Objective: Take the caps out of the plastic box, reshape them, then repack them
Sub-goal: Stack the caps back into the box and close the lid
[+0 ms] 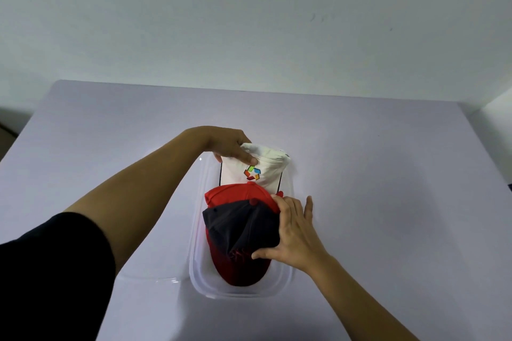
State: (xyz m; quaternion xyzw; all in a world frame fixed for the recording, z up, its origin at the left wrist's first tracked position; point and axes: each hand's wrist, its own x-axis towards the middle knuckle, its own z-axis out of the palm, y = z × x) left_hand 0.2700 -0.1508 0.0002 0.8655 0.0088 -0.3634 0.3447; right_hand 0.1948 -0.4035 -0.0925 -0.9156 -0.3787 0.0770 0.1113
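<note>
Inside the plastic box (288, 281), left grip (232, 147) pinches crumpled white cap (267, 165); right grip (297, 232), splayed, presses dark cap (241, 225).

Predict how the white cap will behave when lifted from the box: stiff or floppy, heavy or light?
Probably floppy: the white cap bunches into folds where the left hand grips it. Likely light: one hand alone holds it. Its crown may sag once clear of the box.

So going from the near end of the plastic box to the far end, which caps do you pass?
First the black fabric cap with a dark red brim → bright red fabric cap → white fabric cap with a colourful logo, gripped by the left hand.
</note>
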